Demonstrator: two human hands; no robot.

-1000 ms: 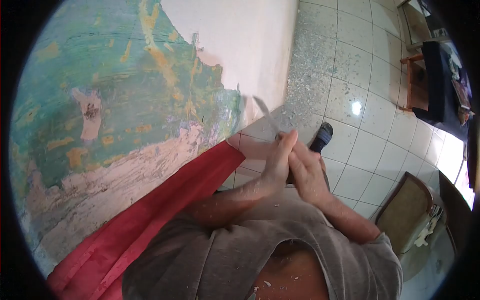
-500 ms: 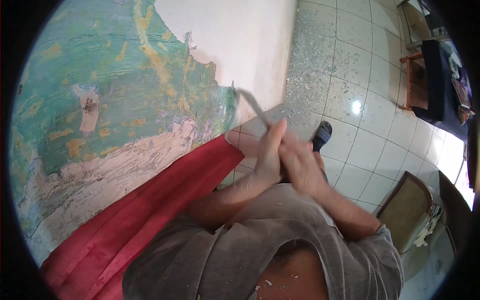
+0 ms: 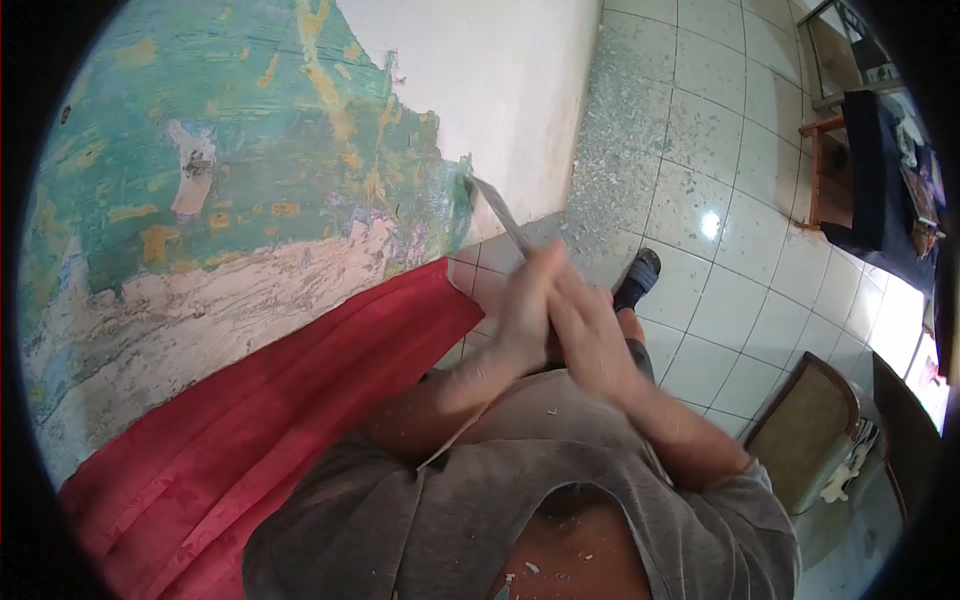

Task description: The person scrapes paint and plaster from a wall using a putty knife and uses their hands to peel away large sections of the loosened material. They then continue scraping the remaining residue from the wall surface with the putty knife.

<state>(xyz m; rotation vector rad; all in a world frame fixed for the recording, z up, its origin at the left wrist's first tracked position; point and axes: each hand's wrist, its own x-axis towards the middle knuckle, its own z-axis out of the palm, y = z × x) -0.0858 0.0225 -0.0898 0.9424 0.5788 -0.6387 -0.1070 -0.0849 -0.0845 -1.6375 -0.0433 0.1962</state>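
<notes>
Gripping scraper (image 3: 497, 212) with left hand (image 3: 522, 310) and right hand (image 3: 590, 335) clasped together, adding force against green wall paint (image 3: 250, 150).

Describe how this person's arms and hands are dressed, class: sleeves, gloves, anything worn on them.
Both hands are bare: no gloves, rings or watch show on the left hand or the right hand. The forearms are uncovered too. A loose grey T-shirt has short sleeves that end near the elbows, and its cloth is flecked with pale chips.
</notes>
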